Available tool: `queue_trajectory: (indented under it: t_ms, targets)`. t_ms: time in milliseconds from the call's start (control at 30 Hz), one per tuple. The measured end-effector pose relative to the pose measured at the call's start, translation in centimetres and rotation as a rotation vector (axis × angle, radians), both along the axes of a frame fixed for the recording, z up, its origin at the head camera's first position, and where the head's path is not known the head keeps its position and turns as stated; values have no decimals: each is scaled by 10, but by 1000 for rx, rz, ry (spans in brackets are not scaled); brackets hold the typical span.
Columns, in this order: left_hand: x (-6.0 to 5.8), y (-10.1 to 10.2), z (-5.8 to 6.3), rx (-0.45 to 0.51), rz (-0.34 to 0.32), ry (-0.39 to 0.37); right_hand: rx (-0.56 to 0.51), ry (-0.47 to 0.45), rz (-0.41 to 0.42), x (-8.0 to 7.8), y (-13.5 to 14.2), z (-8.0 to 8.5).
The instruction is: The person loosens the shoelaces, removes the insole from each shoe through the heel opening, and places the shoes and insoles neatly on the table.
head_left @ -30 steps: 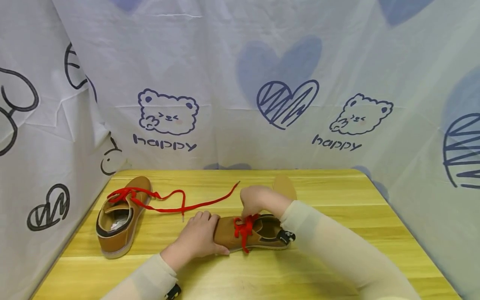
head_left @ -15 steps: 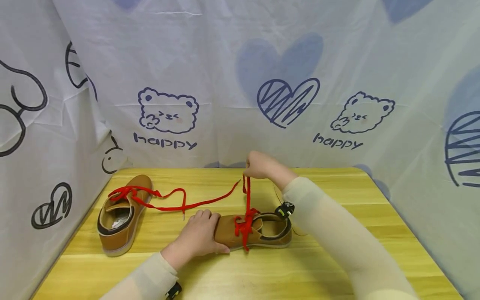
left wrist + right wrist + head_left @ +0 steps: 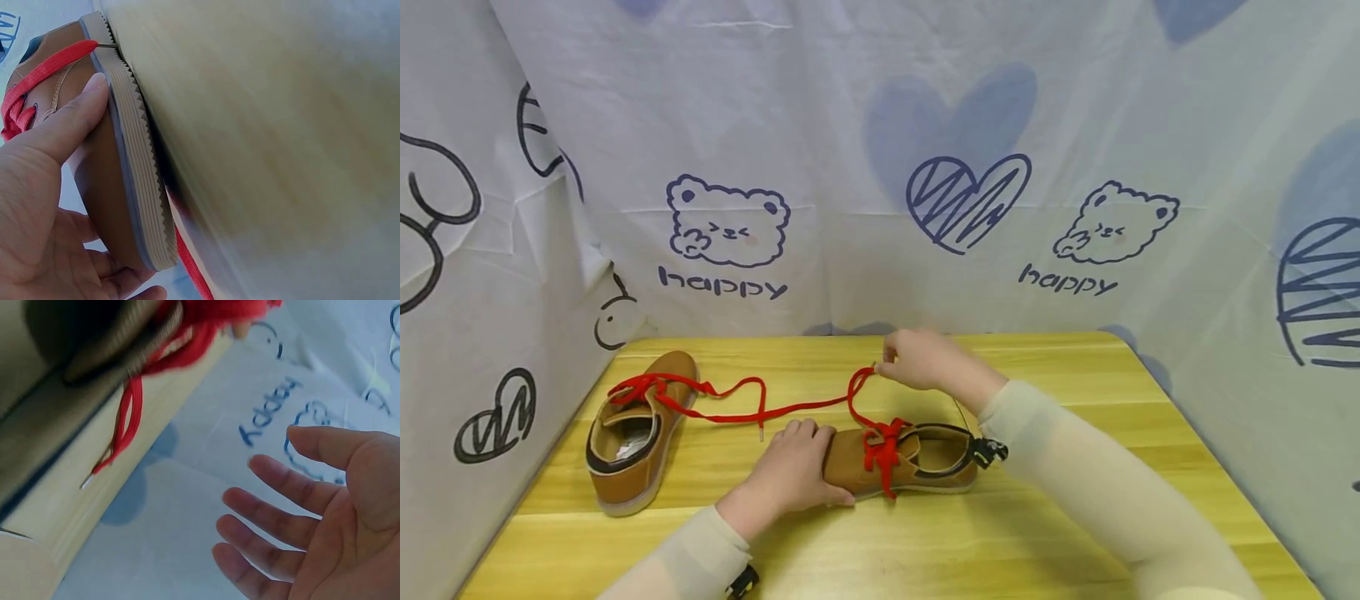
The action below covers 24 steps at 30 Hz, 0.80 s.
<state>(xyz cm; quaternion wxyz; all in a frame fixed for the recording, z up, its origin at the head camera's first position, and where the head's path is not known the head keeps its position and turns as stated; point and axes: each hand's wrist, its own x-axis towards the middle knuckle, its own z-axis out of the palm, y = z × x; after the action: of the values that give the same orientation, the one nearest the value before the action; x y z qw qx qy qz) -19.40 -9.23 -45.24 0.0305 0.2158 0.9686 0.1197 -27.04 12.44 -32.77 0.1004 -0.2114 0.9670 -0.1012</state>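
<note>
Left hand (image 3: 790,468) | grips brown shoe (image 3: 917,476) at toe (image 3: 107,215) | right hand (image 3: 337,512) | spread, near red lace (image 3: 135,412)

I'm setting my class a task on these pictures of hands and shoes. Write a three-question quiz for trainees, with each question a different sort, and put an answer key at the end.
1. Multiple choice: which part of the middle shoe does the left hand grip?
A) the heel
B) the toe
C) the tongue

2. True or false: in the right wrist view, the right hand is clenched in a fist.

3. Fill in the blank: the toe of the other shoe points toward the ____ edge of the table, as the head view shows it.

Key:
1. B
2. False; it is open and holds nothing in that view.
3. far
</note>
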Motion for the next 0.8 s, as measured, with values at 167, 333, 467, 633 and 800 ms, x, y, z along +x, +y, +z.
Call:
queue_trajectory:
  t_ms: [167,333,467,633,800]
  targets:
    - [1,-1,0,7,0,-6,31,1,53,20,-3,-4]
    - [1,-1,0,7,6,-12,39,0,91,38,-3,-8]
    - [1,-1,1,9,8,-13,29,14,128,50,-2,-10]
    - [1,-1,1,10,7,-10,8,37,193,62,-2,-11]
    - [2,-1,1,9,10,-19,36,48,242,71,-2,-13]
